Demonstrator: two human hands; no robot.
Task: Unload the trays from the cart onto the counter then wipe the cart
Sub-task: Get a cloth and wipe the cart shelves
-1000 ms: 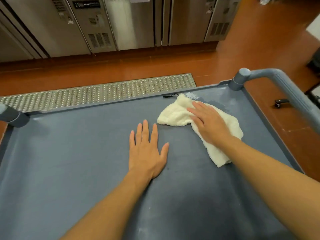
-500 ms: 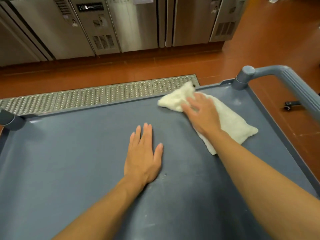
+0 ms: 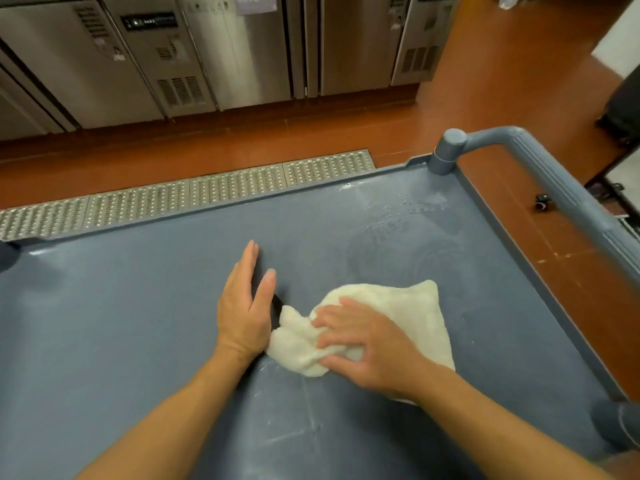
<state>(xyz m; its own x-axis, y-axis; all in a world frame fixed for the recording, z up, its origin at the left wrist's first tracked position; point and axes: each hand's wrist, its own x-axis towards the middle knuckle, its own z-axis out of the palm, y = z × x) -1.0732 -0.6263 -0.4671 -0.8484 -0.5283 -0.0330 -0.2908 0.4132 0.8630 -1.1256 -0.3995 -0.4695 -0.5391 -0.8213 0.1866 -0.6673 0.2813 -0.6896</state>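
The grey-blue cart top [image 3: 138, 323] fills the lower view and carries no trays. A white cloth [image 3: 408, 313] lies on it right of centre. My right hand [image 3: 367, 344] presses down on the cloth's left part, its fingers bunching the fabric. My left hand [image 3: 246, 306] stands on its edge on the cart surface with straight fingers, just left of the cloth. A wet smear [image 3: 398, 216] shows on the cart's far right corner.
The cart's grey handle bar [image 3: 540, 168] runs along the right side from a corner post. Beyond the far rim lies a metal floor drain grate [image 3: 207, 195] on red-brown flooring. Stainless steel cabinets [image 3: 207, 50] line the back.
My right hand has dragged the cloth from the far right corner back toward me and to the centre. My left hand has turned from flat onto its edge.
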